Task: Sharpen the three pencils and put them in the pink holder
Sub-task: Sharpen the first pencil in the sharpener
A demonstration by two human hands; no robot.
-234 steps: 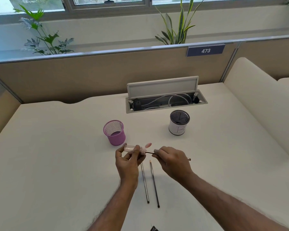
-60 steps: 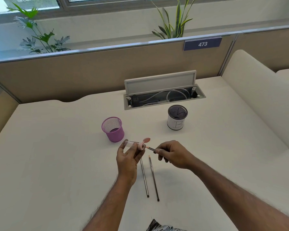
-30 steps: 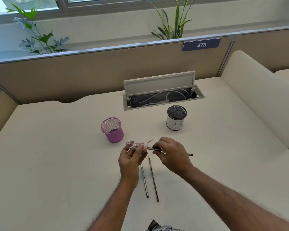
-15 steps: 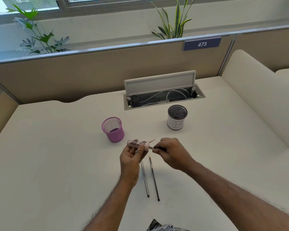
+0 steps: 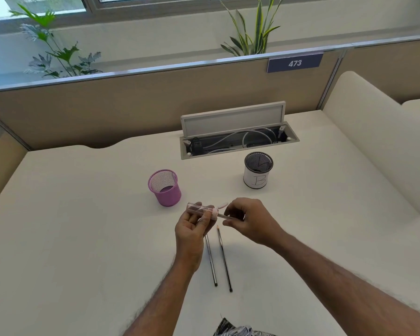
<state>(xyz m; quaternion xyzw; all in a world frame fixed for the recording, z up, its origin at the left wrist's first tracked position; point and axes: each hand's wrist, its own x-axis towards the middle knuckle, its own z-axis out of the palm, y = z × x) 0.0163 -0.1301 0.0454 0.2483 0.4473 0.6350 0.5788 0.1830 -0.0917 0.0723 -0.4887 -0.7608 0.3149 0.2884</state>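
Pencil one (image 5: 224,216) is pinched in your right hand (image 5: 250,223), its tip inside the clear sharpener (image 5: 201,209) gripped by your left hand (image 5: 192,226). A second pencil (image 5: 211,260) and third pencil (image 5: 224,260) lie side by side on the desk (image 5: 83,238) beneath your hands. Just beyond your left hand, the pink holder (image 5: 166,189) stands upright.

Open-plan office: cream worktop (image 5: 83,214) with tan partition (image 5: 131,103), number plate 473 (image 5: 294,63), open cable hatch (image 5: 238,141), potted plants (image 5: 252,27) by window.
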